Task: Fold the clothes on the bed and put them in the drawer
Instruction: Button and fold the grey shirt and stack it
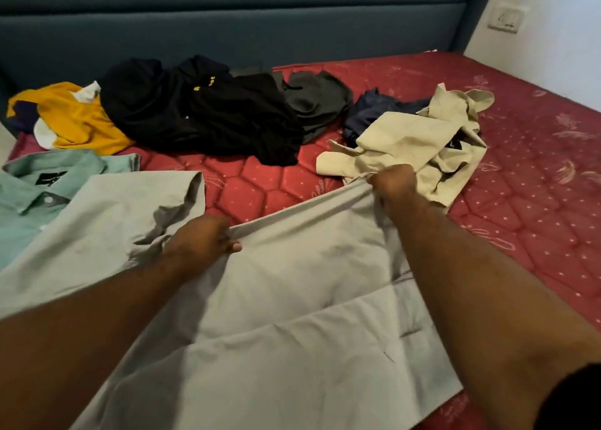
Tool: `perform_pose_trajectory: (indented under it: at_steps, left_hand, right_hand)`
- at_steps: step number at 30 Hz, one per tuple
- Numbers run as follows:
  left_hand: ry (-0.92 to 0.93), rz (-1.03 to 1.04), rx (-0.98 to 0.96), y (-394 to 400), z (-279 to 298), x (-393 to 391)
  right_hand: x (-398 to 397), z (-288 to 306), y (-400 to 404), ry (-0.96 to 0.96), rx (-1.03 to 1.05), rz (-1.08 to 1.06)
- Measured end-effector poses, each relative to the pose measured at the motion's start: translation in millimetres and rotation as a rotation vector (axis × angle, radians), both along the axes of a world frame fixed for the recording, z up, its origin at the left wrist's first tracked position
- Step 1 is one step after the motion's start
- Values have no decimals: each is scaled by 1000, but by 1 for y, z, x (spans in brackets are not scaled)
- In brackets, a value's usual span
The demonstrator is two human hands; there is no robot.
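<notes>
left hand (203, 237) + right hand (395, 185) – pinch grey shirt (292, 299) top edge | bed (520, 202)

Grey shirt (292, 316): lay spread across the near part of the bed (520, 202), one edge lifted.
Left hand (201, 237): gripped the lifted edge.
Right hand (395, 185): gripped the same edge farther right.
Beige garment (413, 146): crumpled, just behind the right hand.
Black clothes (201, 111), yellow shirt (78, 117): heaped near the headboard (227, 23).
Green shirt (35, 195): at left, partly under the grey shirt.
</notes>
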State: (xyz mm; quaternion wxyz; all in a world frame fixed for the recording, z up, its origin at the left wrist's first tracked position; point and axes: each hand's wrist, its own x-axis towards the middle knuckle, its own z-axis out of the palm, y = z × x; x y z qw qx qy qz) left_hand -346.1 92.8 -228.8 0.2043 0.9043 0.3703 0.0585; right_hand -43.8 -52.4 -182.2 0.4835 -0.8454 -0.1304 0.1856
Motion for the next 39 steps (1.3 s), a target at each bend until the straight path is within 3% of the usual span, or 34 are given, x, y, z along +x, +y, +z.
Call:
perform_pose_trajectory:
  at_steps: [3, 6, 10, 12, 14, 17, 19, 21, 25, 30, 36, 39]
  left_hand:
    - [11, -35, 64, -10, 11, -4]
    - [-24, -36, 88, -22, 34, -11]
    - [-189, -231, 513, -46, 73, -41]
    - [-188, -397, 579, -73, 84, -61]
    - [-99, -511, 551, -105, 76, -79]
    - [264, -576, 535, -152, 51, -83]
    - [457, -538, 380, -174, 40, -78]
    - [563, -471, 315, -182, 42, -73]
    - [543, -370, 277, -183, 52, -53]
    - [190, -479, 253, -192, 46, 3]
    - [308, -492, 286, -197, -5, 46]
    - [254, -405, 215, -187, -25, 48]
  right_hand:
    - [3, 15, -18, 248, 143, -169]
    - [-16, 34, -28, 326, 257, -90]
    - [-29, 69, -68, 342, 583, 18]
    - [-33, 73, -99, 268, 641, 41]
    - [-41, 62, -135, 188, 590, 25]
    - [-51, 24, -181, 33, 254, 105]
    - [-54, -1, -200, -54, 13, 156]
    - [-60, -13, -207, -68, -21, 118]
    - [-60, -16, -209, -300, 3, -9]
    - [-38, -17, -183, -155, 48, -90]
    - [-11, -22, -144, -75, 87, 59]
    - [13, -32, -121, -98, 105, 45]
